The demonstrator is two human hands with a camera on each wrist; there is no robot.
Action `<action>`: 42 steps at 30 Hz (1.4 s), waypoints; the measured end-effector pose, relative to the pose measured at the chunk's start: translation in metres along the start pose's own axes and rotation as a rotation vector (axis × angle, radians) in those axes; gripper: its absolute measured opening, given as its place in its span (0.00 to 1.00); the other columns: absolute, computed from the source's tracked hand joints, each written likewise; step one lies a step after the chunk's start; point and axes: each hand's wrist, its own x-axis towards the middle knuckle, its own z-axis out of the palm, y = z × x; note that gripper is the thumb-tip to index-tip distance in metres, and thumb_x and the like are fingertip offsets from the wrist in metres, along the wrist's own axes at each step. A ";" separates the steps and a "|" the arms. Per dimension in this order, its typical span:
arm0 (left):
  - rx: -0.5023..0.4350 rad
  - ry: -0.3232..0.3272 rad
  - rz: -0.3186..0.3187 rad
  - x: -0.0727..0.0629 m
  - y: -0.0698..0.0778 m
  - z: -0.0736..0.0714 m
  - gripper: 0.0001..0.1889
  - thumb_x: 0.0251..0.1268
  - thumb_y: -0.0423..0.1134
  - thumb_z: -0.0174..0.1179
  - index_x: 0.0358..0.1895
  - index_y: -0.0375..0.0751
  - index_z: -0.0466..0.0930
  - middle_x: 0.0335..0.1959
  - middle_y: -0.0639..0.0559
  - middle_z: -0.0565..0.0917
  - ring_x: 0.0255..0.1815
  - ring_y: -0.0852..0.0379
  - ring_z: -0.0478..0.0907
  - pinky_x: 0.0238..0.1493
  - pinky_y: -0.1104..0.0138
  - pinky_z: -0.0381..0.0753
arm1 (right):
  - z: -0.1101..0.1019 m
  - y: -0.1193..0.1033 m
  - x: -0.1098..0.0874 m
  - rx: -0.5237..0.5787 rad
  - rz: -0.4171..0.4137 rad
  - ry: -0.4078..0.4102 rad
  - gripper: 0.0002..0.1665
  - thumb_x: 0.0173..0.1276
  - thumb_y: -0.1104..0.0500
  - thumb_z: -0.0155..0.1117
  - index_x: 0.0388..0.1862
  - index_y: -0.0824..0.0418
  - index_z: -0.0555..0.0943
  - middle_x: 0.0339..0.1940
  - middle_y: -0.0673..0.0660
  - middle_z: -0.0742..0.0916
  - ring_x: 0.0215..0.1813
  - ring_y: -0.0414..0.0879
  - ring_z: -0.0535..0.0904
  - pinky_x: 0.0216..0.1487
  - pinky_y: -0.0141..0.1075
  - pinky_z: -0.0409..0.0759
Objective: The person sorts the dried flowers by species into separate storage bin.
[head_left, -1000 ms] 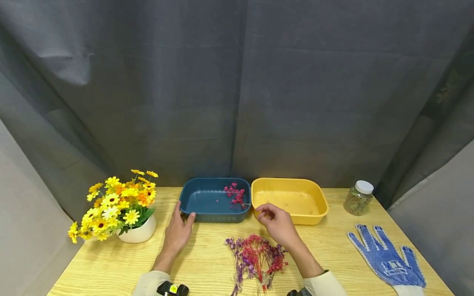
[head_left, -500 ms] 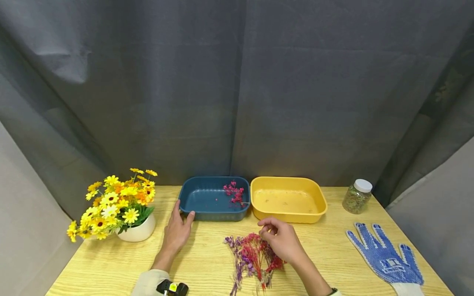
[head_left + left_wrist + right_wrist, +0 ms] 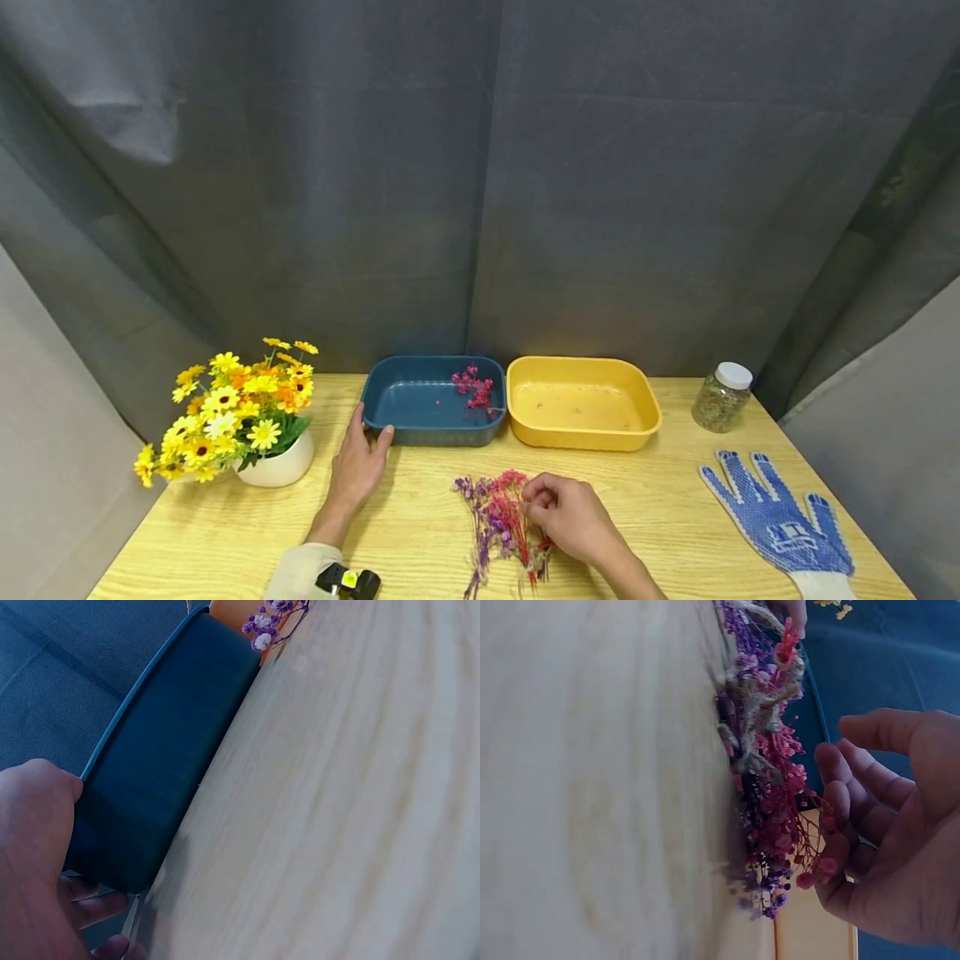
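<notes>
A dark blue rectangular tray stands at the back of the table, with a sprig of pink dried flowers at its right end. My left hand grips its front left corner, the thumb by the rim and the fingers around the side. Bundles of purple and red dried flowers lie in front of the trays; twine around the stems shows in the right wrist view. Over the right side of these bundles is my right hand. Its fingers are loosely bent at the red sprigs, with thumb and index finger apart.
A yellow tray with small crumbs sits right beside the blue one. Potted yellow artificial daisies stand at the left. On the right are a white-lidded jar and a blue-and-white work glove. A grey curtain hangs behind.
My right hand has moved from the yellow tray's front left corner back toward me, down to the red dried flowers. The left hand stays at the blue tray's corner.
</notes>
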 end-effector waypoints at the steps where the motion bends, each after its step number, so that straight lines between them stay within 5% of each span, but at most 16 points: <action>1: 0.001 -0.002 -0.001 0.000 0.001 0.000 0.40 0.73 0.59 0.45 0.79 0.49 0.38 0.77 0.38 0.57 0.75 0.37 0.57 0.67 0.35 0.55 | 0.000 0.001 -0.001 -0.006 -0.007 -0.010 0.03 0.63 0.57 0.66 0.35 0.54 0.83 0.24 0.45 0.83 0.23 0.38 0.75 0.25 0.30 0.71; 10: 0.010 -0.010 -0.006 -0.001 0.003 0.000 0.40 0.73 0.58 0.45 0.79 0.49 0.37 0.77 0.38 0.55 0.75 0.36 0.57 0.67 0.34 0.54 | 0.002 0.006 -0.008 -0.126 -0.077 -0.072 0.02 0.62 0.53 0.67 0.30 0.47 0.82 0.21 0.40 0.82 0.22 0.32 0.72 0.27 0.28 0.69; 20: 0.007 -0.007 0.002 -0.001 0.001 0.000 0.41 0.73 0.61 0.44 0.79 0.50 0.36 0.77 0.39 0.55 0.75 0.37 0.57 0.67 0.35 0.55 | 0.007 0.010 -0.008 -0.144 -0.145 -0.099 0.15 0.57 0.46 0.73 0.36 0.52 0.80 0.20 0.39 0.81 0.21 0.30 0.73 0.30 0.27 0.70; 28: -0.004 0.000 0.005 0.000 0.000 0.000 0.43 0.69 0.68 0.41 0.79 0.50 0.38 0.77 0.40 0.57 0.75 0.38 0.59 0.67 0.36 0.56 | 0.015 0.011 -0.006 -0.073 -0.077 -0.127 0.14 0.55 0.52 0.73 0.37 0.53 0.79 0.20 0.41 0.82 0.21 0.34 0.76 0.31 0.29 0.72; 34: 0.002 -0.010 0.000 -0.001 0.000 0.000 0.42 0.72 0.64 0.43 0.79 0.51 0.36 0.77 0.39 0.56 0.75 0.38 0.58 0.67 0.35 0.55 | 0.014 0.012 -0.005 0.041 0.015 -0.138 0.14 0.55 0.59 0.71 0.39 0.56 0.78 0.23 0.45 0.85 0.25 0.40 0.79 0.31 0.33 0.74; 42: 0.000 -0.006 -0.005 0.000 0.000 -0.001 0.41 0.72 0.61 0.45 0.79 0.51 0.37 0.77 0.40 0.56 0.75 0.37 0.58 0.67 0.35 0.55 | 0.011 0.009 -0.004 0.106 0.089 -0.049 0.18 0.54 0.64 0.66 0.45 0.58 0.75 0.25 0.49 0.84 0.26 0.42 0.78 0.31 0.35 0.74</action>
